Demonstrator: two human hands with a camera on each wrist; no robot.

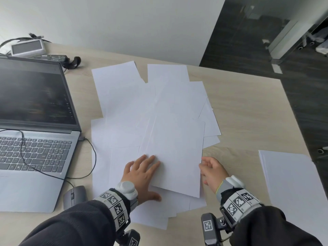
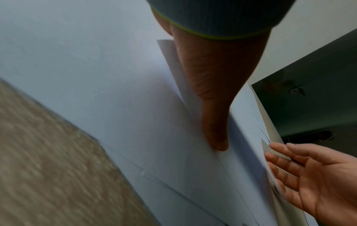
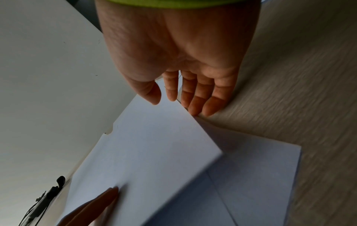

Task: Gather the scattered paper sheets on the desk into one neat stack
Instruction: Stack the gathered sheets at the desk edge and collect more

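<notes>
Many sheets: scattered paper sheets [image 1: 142, 107] fanned over the middle of the desk [image 1: 248, 110], overlapping at odd angles, reaching from near the far edge to the near edge.
Top sheet: one white sheet [image 1: 177, 157] lying uppermost toward the near edge, skewed against those beneath, flanked by both hands.
Left hand: left hand [image 1: 142, 173] laid flat on the papers at the top sheet's left side, fingers spread and straight, thumb stretched along the near corner; pressing, not pinching.
Right hand: right hand [image 1: 213, 170] at the top sheet's right edge, fingers loosely extended, fingertips [image 3: 197, 110] touching that edge where paper meets bare desk; thumb above the sheet, nothing clearly clamped.
Hands together or apart: apart, one on each side of the top sheet.
Second pile: separate paper pile [image 1: 291, 183] at the desk's right near corner, edges roughly aligned, well apart from the scatter; whether it counts as the target stack, cannot tell.
Other things: open laptop [image 1: 35, 121] along the left edge, mouse [image 1: 74, 196] at its near corner, cable [image 1: 92, 157] running beside the papers, small device [image 1: 28, 47] at the far left corner.
Done so far: little visible in the central spread; no sheet squared with another.
Left to do: probably nearly everything, namely drawing the outlying sheets inward, aligning edges, tapping corners flush, perhaps joining the pile on the right.
Step in hand, as a judgement: squaring or sliding the top sheet between both hands.
</notes>
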